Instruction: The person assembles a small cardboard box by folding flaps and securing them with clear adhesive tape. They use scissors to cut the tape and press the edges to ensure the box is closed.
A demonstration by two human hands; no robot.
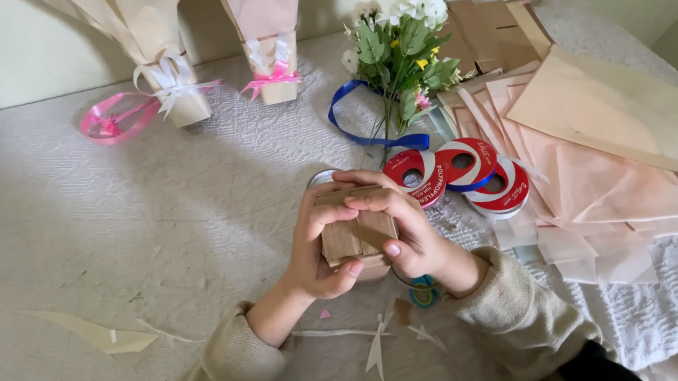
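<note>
Just below the ribbon spools [463,175], head view: left hand [319,250] and right hand [408,225] both pinch a folded brown paper bundle [353,233], pressing its flaps. Two wrapped cones [267,38] stand finished, far above-left of the spools; loose paper sheets [604,158] remain unused to the right.

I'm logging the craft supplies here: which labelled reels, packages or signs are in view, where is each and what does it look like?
Three ribbon reels: centre, right of the hands, overlapping; round, red-and-white printed faces, one wound with blue ribbon.
Small box: held by the left hand and right hand; brown, blocky, plain card.
No signs or screens.
</note>
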